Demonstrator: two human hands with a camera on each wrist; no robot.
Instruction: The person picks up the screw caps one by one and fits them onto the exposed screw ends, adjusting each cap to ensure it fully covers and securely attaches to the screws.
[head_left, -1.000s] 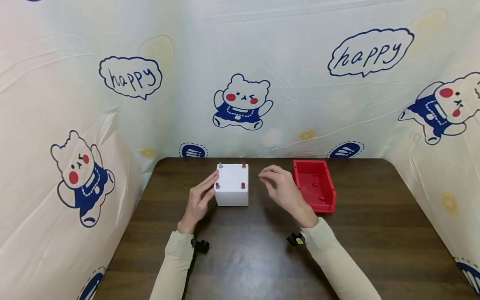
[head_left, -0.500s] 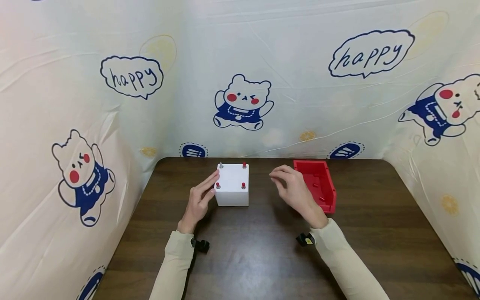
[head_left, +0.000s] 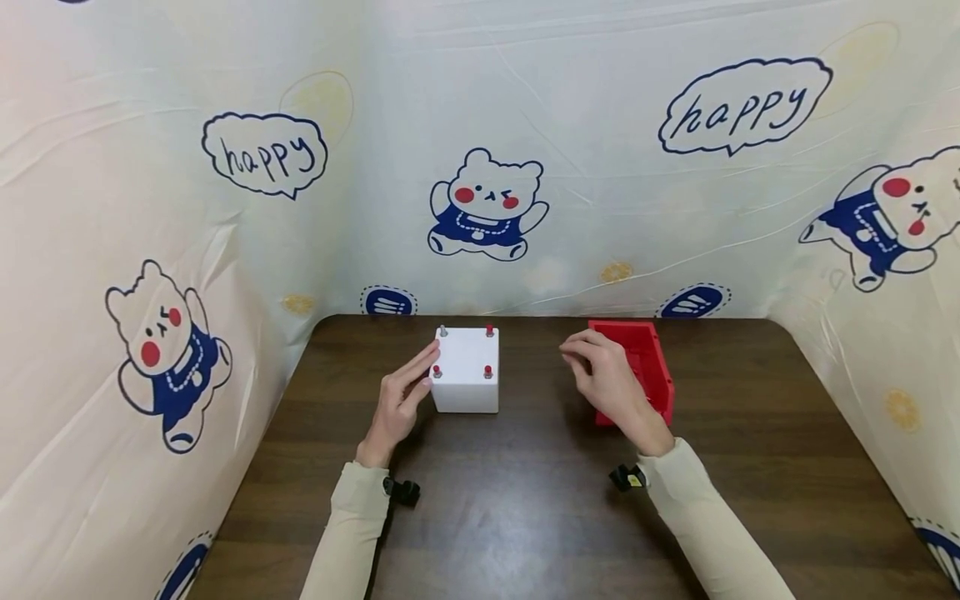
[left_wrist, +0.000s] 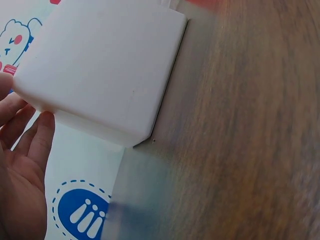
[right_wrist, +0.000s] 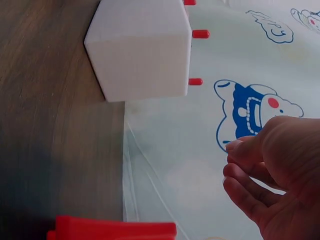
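A white box [head_left: 465, 354] stands on the table with short metal posts at its top corners. Three posts wear red caps [right_wrist: 201, 34]; the back left post [head_left: 443, 331] is bare metal. My left hand [head_left: 396, 404] rests against the box's left side, fingers extended along it and thumb near the front corner; in the left wrist view its fingertips [left_wrist: 46, 120] touch the box edge. My right hand [head_left: 606, 377] is in the air right of the box, overlapping the red bin [head_left: 660, 367] in the head view. Its fingers [right_wrist: 245, 195] bend loosely towards the thumb, nothing visible between them.
Small red pieces lie inside the bin, partly hidden by my right hand. A dark wood table [head_left: 510, 508] reaches back to a pale printed curtain [head_left: 600, 208], which also rises on both sides. A small black camera is strapped at each wrist.
My right hand has moved right, away from the white box and over the near side of the red bin. My left hand and the box have stayed in place.
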